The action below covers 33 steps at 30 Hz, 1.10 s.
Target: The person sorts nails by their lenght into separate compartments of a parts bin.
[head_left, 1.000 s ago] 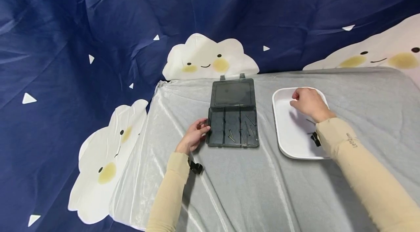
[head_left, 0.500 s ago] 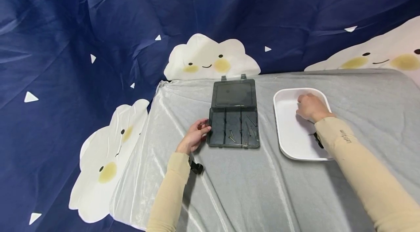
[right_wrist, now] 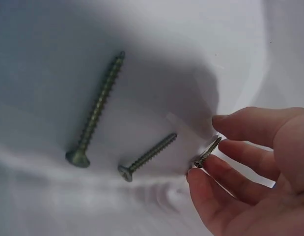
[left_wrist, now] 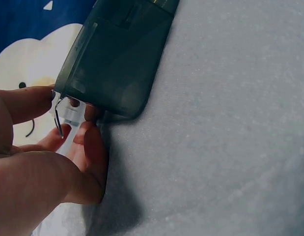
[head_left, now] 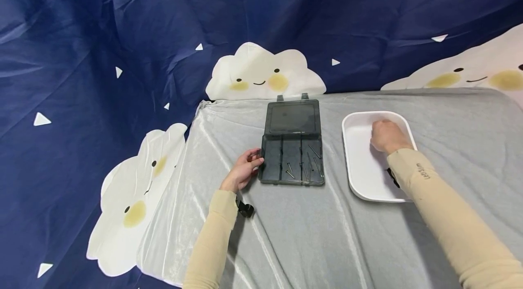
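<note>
A dark translucent compartment box (head_left: 290,159) lies with its lid (head_left: 293,117) folded back. My left hand (head_left: 242,170) grips its left side, the thumb (left_wrist: 36,101) at the rim and the other fingers curled beside and below. Inside a white tray (head_left: 354,192), my right hand (head_left: 388,137) is low near the far end. The right wrist view has its thumb and fingers spread around a small screw (right_wrist: 208,152), close to the fingertips, with a gap between thumb and index finger. A medium screw (right_wrist: 148,156) and a longer screw (right_wrist: 98,105) lie on the tray floor nearby.
Several long screws (head_left: 304,171) lie in the box's right compartment and two short screws (head_left: 290,171) in the middle one. Grey cloth (head_left: 302,234) covers the table, with folds. A blue curtain (head_left: 163,21) with clouds hangs behind.
My right hand has gone down into the tray, toward its floor, with its fingers now out of sight in the head view. The left hand stays at the box.
</note>
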{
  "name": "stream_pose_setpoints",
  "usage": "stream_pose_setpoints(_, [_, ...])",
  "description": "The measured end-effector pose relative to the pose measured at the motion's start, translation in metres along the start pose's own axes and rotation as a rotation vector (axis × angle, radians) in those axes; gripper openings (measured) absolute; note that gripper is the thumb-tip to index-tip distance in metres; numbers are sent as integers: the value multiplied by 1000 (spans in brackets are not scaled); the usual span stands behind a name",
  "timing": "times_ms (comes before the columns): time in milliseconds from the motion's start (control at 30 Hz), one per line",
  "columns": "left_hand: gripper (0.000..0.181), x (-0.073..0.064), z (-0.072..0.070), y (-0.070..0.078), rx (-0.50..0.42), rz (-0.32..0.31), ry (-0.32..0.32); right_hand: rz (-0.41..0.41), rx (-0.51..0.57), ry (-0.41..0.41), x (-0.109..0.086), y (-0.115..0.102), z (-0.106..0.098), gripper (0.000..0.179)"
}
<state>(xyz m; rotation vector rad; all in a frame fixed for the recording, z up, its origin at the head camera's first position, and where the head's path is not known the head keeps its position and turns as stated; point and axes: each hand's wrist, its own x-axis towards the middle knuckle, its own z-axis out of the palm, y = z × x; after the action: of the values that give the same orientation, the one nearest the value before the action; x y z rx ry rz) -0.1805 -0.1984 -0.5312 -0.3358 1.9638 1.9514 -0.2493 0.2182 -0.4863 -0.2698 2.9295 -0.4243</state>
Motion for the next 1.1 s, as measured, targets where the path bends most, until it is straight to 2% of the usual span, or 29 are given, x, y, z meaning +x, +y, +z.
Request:
stream_pose_setpoints(367, [48,0,0,0,-6,-2,16,13,1,51,0,-1,6,25])
stream_pose_setpoints(600, [50,0,0,1,6,-5,9,68,53,22,-1,-4,6,24])
stream_pose_setpoints(1100, [54,-2,-1,3,29,-14,-23,112,85,-39,-7,-3,6,26])
